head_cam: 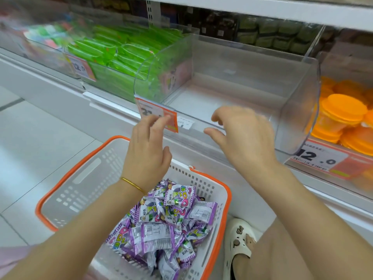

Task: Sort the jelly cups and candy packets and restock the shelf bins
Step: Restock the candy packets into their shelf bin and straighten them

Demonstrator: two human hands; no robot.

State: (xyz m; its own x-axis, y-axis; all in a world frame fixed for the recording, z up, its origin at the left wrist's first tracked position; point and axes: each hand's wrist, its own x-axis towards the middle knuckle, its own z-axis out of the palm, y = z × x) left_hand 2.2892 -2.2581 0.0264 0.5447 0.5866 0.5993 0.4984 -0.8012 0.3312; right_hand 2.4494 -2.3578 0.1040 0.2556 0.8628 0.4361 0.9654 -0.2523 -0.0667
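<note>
Several purple candy packets (161,225) lie heaped in a white basket with an orange rim (80,178) on the floor below me. Above it on the shelf stands a clear plastic bin (232,77) with nothing in it. My left hand (147,150) hovers over the basket's far edge, fingers relaxed, fingertips by the bin's orange price tag (159,116). My right hand (242,136) hangs in front of the bin's low front wall, fingers loosely curved, holding nothing. Orange jelly cups (343,114) fill the bin to the right.
A bin of green packets (121,57) stands left of the clear bin, and a blurred bin of mixed packets (46,39) further left. A price label (323,160) reads 12.0 at the right. My foot in a white clog (240,241) stands beside the basket. An upper shelf (282,11) overhangs.
</note>
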